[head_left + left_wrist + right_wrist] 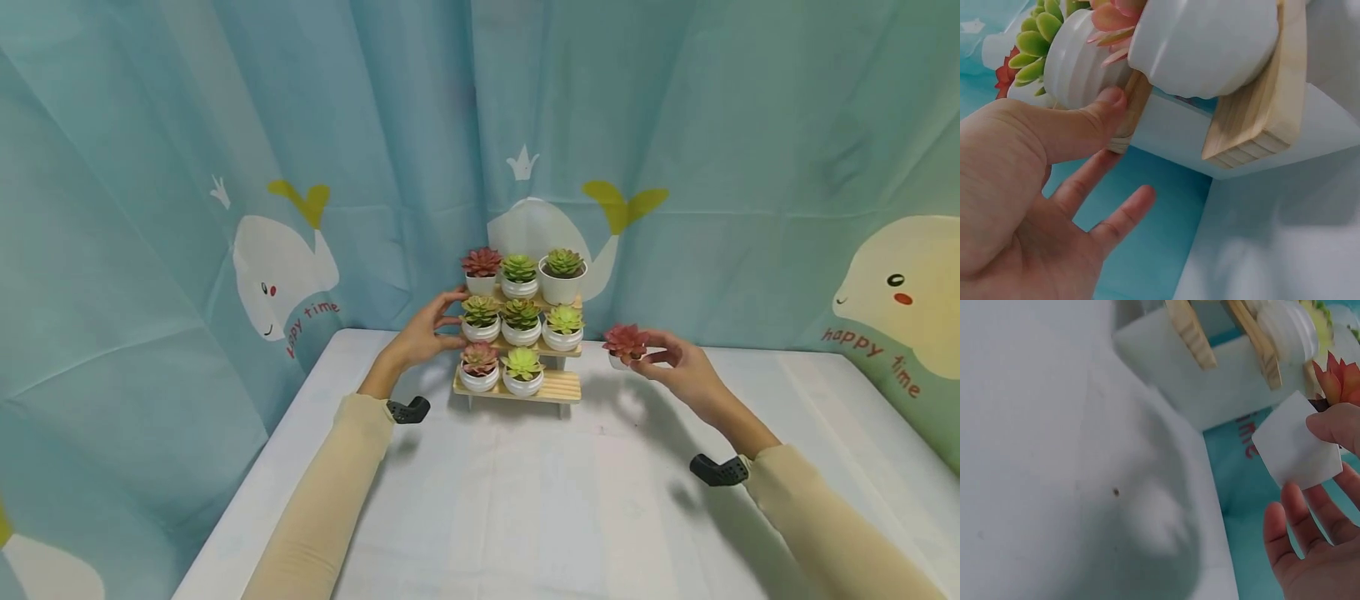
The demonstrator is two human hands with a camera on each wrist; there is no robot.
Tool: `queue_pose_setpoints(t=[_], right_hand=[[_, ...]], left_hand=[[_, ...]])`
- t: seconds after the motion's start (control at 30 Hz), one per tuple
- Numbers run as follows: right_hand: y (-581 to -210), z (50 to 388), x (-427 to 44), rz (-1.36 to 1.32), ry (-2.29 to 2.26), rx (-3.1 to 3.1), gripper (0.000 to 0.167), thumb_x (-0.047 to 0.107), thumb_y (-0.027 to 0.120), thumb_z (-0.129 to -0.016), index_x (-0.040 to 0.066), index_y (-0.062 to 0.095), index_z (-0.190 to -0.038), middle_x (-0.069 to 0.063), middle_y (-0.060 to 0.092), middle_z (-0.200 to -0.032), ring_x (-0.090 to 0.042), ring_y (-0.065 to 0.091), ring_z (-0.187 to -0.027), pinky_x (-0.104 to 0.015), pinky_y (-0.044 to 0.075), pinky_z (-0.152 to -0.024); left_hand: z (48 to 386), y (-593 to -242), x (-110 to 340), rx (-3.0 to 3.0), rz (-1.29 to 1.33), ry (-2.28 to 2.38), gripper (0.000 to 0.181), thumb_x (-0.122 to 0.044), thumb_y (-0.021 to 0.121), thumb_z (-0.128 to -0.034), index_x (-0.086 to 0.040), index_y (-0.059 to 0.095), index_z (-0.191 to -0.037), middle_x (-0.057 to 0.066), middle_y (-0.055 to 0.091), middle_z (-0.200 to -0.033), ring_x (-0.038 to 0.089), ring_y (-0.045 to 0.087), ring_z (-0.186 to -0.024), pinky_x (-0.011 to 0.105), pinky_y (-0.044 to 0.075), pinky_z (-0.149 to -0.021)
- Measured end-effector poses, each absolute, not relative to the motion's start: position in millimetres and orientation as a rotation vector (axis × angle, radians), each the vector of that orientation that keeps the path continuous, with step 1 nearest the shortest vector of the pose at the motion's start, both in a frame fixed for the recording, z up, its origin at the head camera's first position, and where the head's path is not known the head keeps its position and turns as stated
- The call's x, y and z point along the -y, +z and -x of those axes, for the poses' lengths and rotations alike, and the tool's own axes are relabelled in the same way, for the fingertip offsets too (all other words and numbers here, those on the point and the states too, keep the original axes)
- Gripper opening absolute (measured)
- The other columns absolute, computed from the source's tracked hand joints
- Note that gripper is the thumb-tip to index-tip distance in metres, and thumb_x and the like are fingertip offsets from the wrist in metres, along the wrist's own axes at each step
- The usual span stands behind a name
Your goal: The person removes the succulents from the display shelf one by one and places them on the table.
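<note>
Nine potted succulents [521,322], one stand [559,386]

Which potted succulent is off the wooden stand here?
The red succulent that the right hand pinches by its white pot; the other eight all sit on the wooden stand.

Both cream-sleeved arms [318,500] stretch forward, well apart; the bare left hand [422,335] spreads its fingers [1125,219], the bare right hand [681,368] pinches.

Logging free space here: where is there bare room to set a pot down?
Free: the right end of the bottom shelf, beside the lime-green succulent; the white table between the sleeves. Crowded: both upper shelves, three pots each.
</note>
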State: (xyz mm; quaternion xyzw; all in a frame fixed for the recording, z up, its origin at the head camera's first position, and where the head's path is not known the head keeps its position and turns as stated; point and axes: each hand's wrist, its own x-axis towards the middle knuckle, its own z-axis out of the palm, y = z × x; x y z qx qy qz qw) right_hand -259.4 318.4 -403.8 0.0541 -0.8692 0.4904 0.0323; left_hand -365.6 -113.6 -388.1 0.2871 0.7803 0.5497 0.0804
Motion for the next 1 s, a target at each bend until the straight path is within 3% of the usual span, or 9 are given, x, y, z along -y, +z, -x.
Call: queue_pose_setpoints(t=[0.3,0.73,1.0], right_hand=[[-413.7,271.9,-327.8,-0.224,1.572,2.657,0.062,0.024,0.076,-0.097,0.001,0.049,-0.148,-0.018,0.056,-0.138,-0.008,0.061,-0.104,-0.017,0.053,-0.082],[-435.2,294.8,-337.0,-0.15,1.657,2.683,0.073,0.028,0.074,-0.098,-0.002,0.039,-0.154,-0.026,0.05,-0.147,-0.006,0.059,-0.107,-0.03,0.06,-0.084],[-443.9,303.0,-341.8,-0.113,1.649,2.708,0.076,0.03,0.076,-0.097,-0.002,0.039,-0.155,-0.027,0.05,-0.148,-0.004,0.059,-0.104,-0.026,0.06,-0.08]], left_hand=[[365.2,-390.6,113.9,-2.349,-0.899,1.64,0.074,0.014,0.068,-0.0921,-0.009,0.037,-0.156,0.007,0.013,-0.172,0.042,0.044,-0.14,0.047,0.053,-0.103],[365.7,-391.0,115.3,-2.32,-0.884,1.654,0.074,0.014,0.066,-0.0932,-0.009,0.036,-0.156,0.004,0.011,-0.172,0.042,0.042,-0.142,0.049,0.052,-0.104],[365.4,-390.5,114.9,-2.34,-0.885,1.636,0.073,0.013,0.066,-0.0939,-0.01,0.036,-0.156,0.002,0.012,-0.172,0.039,0.042,-0.142,0.048,0.052,-0.105]])
